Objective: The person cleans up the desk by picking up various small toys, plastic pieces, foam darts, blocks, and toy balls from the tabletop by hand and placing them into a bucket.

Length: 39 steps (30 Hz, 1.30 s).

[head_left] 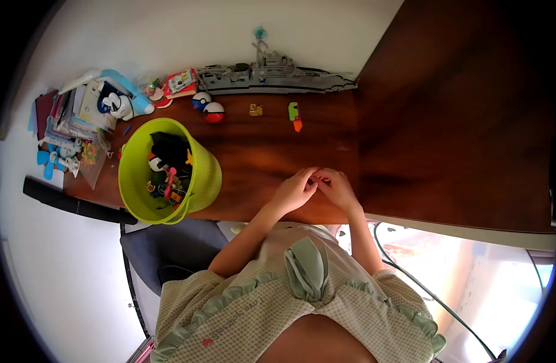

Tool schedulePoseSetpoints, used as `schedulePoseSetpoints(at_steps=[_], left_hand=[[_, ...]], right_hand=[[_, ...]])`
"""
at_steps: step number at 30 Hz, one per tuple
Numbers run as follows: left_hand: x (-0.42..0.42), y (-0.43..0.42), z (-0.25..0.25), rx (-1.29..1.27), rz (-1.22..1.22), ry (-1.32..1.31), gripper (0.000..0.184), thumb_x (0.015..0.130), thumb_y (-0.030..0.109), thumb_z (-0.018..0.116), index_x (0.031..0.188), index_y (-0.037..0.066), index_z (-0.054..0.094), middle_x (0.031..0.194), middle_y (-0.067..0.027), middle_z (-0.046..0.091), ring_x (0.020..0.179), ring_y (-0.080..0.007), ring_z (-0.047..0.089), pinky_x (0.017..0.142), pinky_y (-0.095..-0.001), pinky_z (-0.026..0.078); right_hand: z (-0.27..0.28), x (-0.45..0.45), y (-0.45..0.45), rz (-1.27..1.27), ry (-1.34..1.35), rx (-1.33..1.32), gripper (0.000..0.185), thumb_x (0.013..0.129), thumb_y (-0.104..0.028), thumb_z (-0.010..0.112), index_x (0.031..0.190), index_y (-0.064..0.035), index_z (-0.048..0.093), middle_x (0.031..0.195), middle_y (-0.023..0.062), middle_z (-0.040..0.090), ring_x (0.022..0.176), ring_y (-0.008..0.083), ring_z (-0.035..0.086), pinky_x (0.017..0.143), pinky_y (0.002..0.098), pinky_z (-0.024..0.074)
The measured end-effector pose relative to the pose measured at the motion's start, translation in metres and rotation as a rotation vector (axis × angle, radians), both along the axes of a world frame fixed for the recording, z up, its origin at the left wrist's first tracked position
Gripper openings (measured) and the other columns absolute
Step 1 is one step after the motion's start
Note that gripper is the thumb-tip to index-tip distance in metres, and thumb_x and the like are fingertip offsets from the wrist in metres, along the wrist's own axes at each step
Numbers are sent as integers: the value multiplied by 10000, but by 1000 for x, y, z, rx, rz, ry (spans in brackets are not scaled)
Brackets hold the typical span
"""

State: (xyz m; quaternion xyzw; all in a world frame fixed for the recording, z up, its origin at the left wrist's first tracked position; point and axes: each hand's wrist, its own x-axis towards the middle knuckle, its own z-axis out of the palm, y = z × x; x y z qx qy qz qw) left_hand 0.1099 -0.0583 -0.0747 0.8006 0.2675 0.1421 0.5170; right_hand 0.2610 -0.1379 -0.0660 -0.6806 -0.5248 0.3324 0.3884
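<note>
My left hand [297, 190] and my right hand [337, 189] meet over the brown desk [260, 202] near its front edge. Their fingers are bent inward and the fingertips touch each other. Anything pinched between them is too small or too covered to make out. Farther back on the desk lie a green and orange toy knife [295, 116] and a small yellow-gold piece [255, 109]. To the left of my hands stands a lime-green bucket [214, 175], holding several mixed toys, among them a pink one and black ones.
A grey toy-brick warship [278, 80] lines the wall. Two toy balls, one red and white [214, 112] and one blue [201, 100], sit before it. Books and papers [72, 112] and a small blue fan [51, 160] crowd the left end. A grey chair [169, 248] is below.
</note>
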Motion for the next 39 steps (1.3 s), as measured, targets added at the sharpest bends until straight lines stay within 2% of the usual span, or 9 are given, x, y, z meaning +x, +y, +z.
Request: schedulePoseSetpoints(at_steps=[5, 9, 12, 15, 18, 24, 27, 30, 39], left_hand=[[32, -1, -24, -31, 1, 37, 435, 882, 136, 566, 1288, 26, 457, 1134, -172, 590, 820, -255, 644, 742, -333, 509], [62, -3, -62, -46, 50, 52, 470, 870, 220, 551, 1315, 116, 443, 1188, -153, 564, 915, -342, 626, 766, -417, 514], [84, -6, -71, -11, 99, 117, 509, 864, 209, 524, 1348, 105, 402, 1232, -171, 534, 972, -377, 597, 797, -451, 505], [98, -6, -78, 15, 89, 147, 532, 843, 178, 520, 1341, 45, 391, 1243, -197, 518, 1037, -391, 562, 830, -457, 495], [108, -1, -90, 106, 65, 140, 538, 825, 157, 539, 1328, 25, 404, 1253, -196, 513, 1041, -387, 561, 842, -451, 492], [128, 18, -124, 204, 52, 186, 542, 812, 126, 550, 1322, 8, 408, 1287, -197, 494, 1072, -371, 552, 879, -427, 483], [129, 24, -125, 171, 61, 239, 550, 815, 122, 541, 1334, 9, 395, 1333, -188, 459, 1106, -364, 538, 902, -424, 475], [127, 28, -129, 49, 63, 248, 569, 817, 120, 535, 1353, 18, 372, 1373, -178, 421, 1150, -357, 515, 916, -426, 468], [122, 25, -143, 70, 117, 154, 589, 833, 114, 514, 1390, 46, 334, 1373, -176, 408, 1154, -375, 503, 927, -433, 459]], right_hand=[[-29, 27, -5, -29, -39, 5, 143, 802, -2, 600, 938, 30, 635, 909, 151, 665, 833, 259, 666, 742, 322, 534], [-49, 43, -4, -115, 16, 40, 157, 811, -4, 600, 962, 23, 638, 912, 141, 671, 826, 250, 669, 726, 320, 537], [-82, 58, 2, -228, -1, 56, 294, 811, -48, 603, 1104, -37, 596, 893, 123, 677, 800, 267, 663, 703, 337, 528], [-101, 67, 6, -426, 27, -62, 446, 820, -91, 622, 1249, -72, 500, 957, 121, 663, 826, 271, 659, 731, 347, 526], [-115, 76, 10, -479, -36, -138, 552, 826, -116, 627, 1334, -87, 413, 1149, 146, 586, 960, 301, 624, 821, 367, 507], [-134, 88, 19, -484, -198, -141, 555, 843, -86, 585, 1360, -46, 387, 1357, 179, 397, 1192, 359, 464, 978, 407, 421], [-146, 92, 22, -476, -321, -30, 587, 829, -67, 597, 1376, -54, 385, 1352, 169, 406, 1162, 354, 489, 960, 391, 434], [-149, 91, 25, -406, -414, -129, 589, 833, -61, 580, 1384, -41, 371, 1365, 166, 398, 1213, 364, 431, 1001, 401, 393], [-145, 78, 27, -264, -356, -49, 561, 812, -6, 569, 1353, -72, 439, 1366, 129, 415, 1210, 356, 432, 1008, 404, 382]])
